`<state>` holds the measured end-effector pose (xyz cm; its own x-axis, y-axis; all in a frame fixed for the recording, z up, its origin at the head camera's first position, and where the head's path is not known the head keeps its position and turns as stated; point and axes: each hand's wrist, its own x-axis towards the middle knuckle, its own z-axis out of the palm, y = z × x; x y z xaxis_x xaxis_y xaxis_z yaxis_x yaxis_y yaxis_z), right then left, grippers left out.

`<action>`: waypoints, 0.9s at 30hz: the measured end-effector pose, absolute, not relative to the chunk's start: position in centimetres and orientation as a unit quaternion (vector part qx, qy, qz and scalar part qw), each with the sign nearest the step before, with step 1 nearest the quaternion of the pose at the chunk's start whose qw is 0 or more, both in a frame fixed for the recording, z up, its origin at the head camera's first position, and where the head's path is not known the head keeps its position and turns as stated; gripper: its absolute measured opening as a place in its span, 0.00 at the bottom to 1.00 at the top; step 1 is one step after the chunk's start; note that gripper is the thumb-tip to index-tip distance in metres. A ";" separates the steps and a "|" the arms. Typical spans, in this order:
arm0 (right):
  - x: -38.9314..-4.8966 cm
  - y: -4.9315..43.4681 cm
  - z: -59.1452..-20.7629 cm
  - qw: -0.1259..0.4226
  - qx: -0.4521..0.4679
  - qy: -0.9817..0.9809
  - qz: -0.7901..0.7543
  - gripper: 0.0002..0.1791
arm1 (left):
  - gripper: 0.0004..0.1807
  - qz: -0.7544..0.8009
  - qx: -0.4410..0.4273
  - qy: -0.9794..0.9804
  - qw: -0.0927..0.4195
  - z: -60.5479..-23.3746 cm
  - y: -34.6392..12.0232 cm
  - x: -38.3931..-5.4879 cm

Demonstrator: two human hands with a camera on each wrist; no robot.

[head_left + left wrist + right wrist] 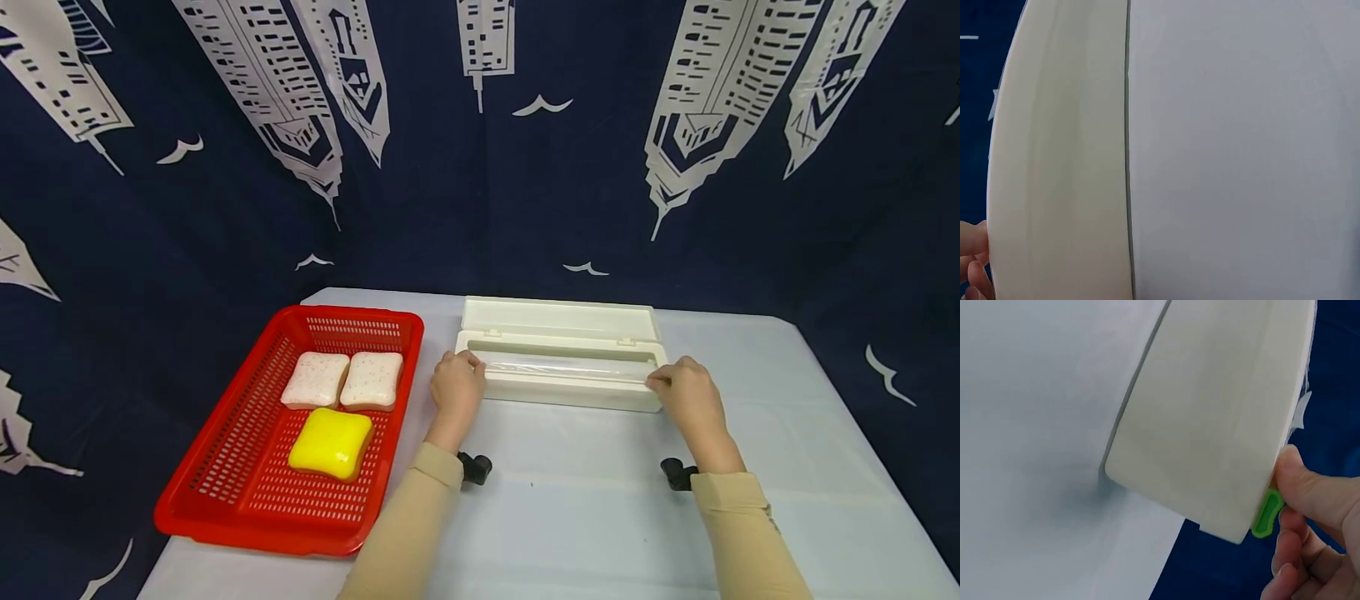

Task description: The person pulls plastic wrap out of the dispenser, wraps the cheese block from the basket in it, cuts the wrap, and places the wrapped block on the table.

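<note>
A cream cling film dispenser (570, 394) lies on the table with its long lid (558, 318) tipped back. Clear cling film (562, 365) shows along its open trough. At the dispenser's left end, my left hand (457, 390) has thumb and fingers together by the film's edge, seemingly pinching it. My right hand (692, 406) does likewise at the right end. In the right wrist view its thumb meets the upper front edge, beside a green slider (1267, 514), with the other fingers curled below. Only fingertips (975, 244) of the left hand appear in the left wrist view; their contact is hidden.
To the left stands a red basket (412, 367) holding two pale speckled bread-shaped pieces (315, 380) and a yellow sponge-like block (332, 443). A white cloth covers the table (585, 517). Behind it hangs a dark blue printed curtain (480, 208).
</note>
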<state>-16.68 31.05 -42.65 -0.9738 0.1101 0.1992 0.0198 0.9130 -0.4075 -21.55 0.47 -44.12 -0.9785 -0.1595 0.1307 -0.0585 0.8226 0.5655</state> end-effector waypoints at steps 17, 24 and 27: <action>-18.3 30.6 -43.9 0.177 -0.028 -0.962 0.208 0.10 | 0.03 -0.232 -0.012 -0.962 0.141 -44.1 0.0 -23.3; -18.9 31.1 -44.0 0.189 -0.014 -0.960 0.205 0.08 | 0.03 -0.220 -0.019 -0.959 0.179 -44.3 0.4 -23.6; -19.1 31.4 -43.8 0.189 0.004 -0.961 0.203 0.06 | 0.02 -0.227 -0.019 -0.954 0.195 -44.3 0.4 -23.7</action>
<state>-19.14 31.37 -43.77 -0.9283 0.0700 0.3653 -0.0837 0.9176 -0.3886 -23.73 0.45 -44.29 -0.9233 -0.0520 0.3806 0.1249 0.8964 0.4253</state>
